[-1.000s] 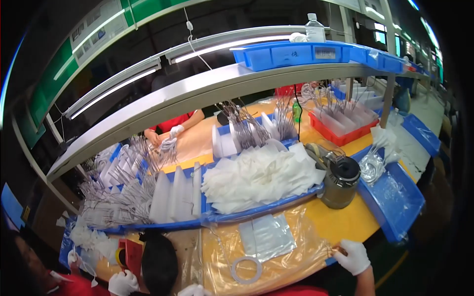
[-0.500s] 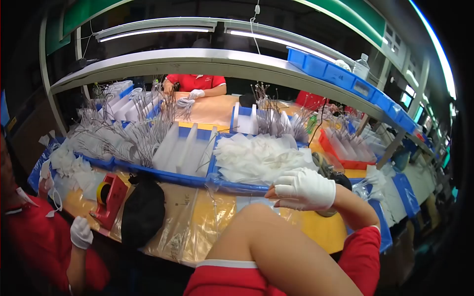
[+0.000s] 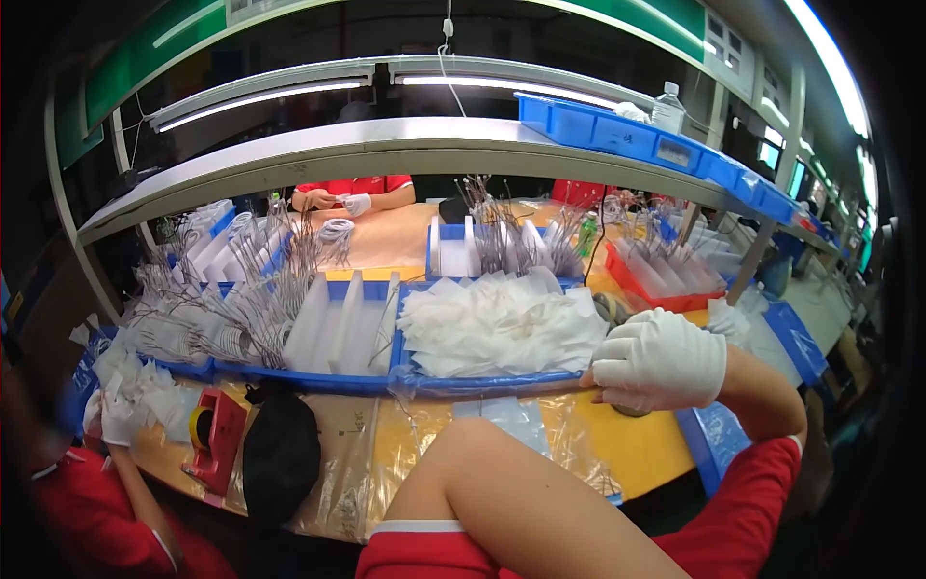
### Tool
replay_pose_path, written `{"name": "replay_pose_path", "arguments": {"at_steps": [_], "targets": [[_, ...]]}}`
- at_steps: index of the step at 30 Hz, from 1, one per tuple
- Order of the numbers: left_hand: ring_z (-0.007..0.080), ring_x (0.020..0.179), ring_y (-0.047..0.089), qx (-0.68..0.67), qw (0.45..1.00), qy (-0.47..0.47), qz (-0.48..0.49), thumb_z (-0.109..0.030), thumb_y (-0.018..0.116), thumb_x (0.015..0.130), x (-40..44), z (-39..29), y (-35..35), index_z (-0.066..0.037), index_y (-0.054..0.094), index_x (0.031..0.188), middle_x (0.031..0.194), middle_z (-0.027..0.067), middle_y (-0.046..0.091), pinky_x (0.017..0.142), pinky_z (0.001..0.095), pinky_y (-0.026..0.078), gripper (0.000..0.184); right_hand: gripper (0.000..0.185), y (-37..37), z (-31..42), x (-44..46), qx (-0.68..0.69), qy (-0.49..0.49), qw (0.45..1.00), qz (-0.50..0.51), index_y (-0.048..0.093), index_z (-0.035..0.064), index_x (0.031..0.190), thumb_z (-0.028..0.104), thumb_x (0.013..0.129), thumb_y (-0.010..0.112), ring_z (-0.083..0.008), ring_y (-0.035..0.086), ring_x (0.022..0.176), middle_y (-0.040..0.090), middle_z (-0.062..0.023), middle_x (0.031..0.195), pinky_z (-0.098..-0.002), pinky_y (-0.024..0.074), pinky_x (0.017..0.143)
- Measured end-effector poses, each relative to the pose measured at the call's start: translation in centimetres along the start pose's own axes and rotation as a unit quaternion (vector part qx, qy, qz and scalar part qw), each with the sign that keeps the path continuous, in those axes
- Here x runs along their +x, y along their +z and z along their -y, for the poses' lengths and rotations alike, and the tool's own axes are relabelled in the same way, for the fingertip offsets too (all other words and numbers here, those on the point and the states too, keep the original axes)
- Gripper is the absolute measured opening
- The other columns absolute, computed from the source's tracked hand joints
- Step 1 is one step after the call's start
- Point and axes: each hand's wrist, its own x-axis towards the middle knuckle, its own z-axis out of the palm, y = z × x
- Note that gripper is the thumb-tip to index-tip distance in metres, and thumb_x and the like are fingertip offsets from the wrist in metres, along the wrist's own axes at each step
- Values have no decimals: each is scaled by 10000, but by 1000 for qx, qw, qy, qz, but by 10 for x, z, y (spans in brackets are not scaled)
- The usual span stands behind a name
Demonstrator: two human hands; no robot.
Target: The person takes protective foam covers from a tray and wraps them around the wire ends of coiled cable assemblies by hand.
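Observation:
My right hand (image 3: 661,362) wears a white glove with bare fingertips and hovers over the table's right part, its fingers curled together and pointing left. What it holds, if anything, is hidden. It is near the right end of the pile of white sheets (image 3: 502,323) in a blue bin. My left arm is bent across the lower middle, its elbow over the table edge and its forearm running down to the right; my left hand is out of view. Behind that elbow lie a clear plastic sheet (image 3: 395,463) and a pale flat packet (image 3: 516,420).
Blue bins hold white dividers (image 3: 338,328) and wired cables (image 3: 231,318). A black cloth item (image 3: 280,454) and red tape dispenser (image 3: 217,439) lie left. A red bin (image 3: 666,280) stands behind. Co-workers' gloved hands show at left (image 3: 121,420) and across the table (image 3: 357,204).
My right hand has risen from the table's right edge, then shifted right. My left arm has come up into view, bent. The white ring is now hidden, and the view has shifted.

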Motion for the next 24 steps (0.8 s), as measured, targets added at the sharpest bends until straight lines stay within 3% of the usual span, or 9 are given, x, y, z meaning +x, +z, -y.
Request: {"name": "replay_pose_path", "arguments": {"at_steps": [2, 5, 8, 14, 24], "targets": [[226, 776, 548, -7, 1000, -3, -4, -284, 516, 853, -4, 1, -3, -103, 599, 764, 787, 65, 573, 686, 376, 412, 219, 213, 1, -2, 1, -8, 3, 1000, 15, 557, 102, 867, 314, 850, 569, -271, 609, 812, 593, -77, 802, -391, 491, 680], [227, 773, 548, -10, 1000, -7, -8, -285, 517, 853, -4, 2, -7, -103, 599, 761, 783, 65, 572, 684, 376, 412, 221, 188, 12, -8, 8, -35, -21, 999, -15, 594, 111, 869, 255, 762, 651, -234, 602, 728, 590, -45, 767, -362, 477, 630], [228, 770, 549, -10, 1000, -16, -5, -287, 517, 853, -6, 3, -7, -103, 600, 759, 779, 65, 572, 682, 375, 412, 222, 156, 14, -14, 19, -37, -77, 993, -78, 572, 118, 834, 251, 776, 629, -226, 602, 740, 579, -38, 762, -349, 477, 632], [229, 765, 550, -17, 1000, -20, -2, -289, 519, 853, -7, 4, -7, -103, 601, 754, 771, 65, 571, 679, 375, 412, 226, 140, 3, -11, 19, -65, -74, 994, -55, 521, 130, 765, 247, 798, 589, -210, 600, 745, 544, -27, 735, -344, 473, 632], [232, 756, 552, -22, 999, -22, -11, -292, 521, 853, -8, 5, -9, -103, 603, 747, 758, 66, 570, 674, 375, 412, 232, 168, 8, -12, 24, -52, -63, 996, -27, 546, 107, 776, 264, 786, 606, -237, 609, 764, 572, -58, 758, -361, 478, 638]]}}
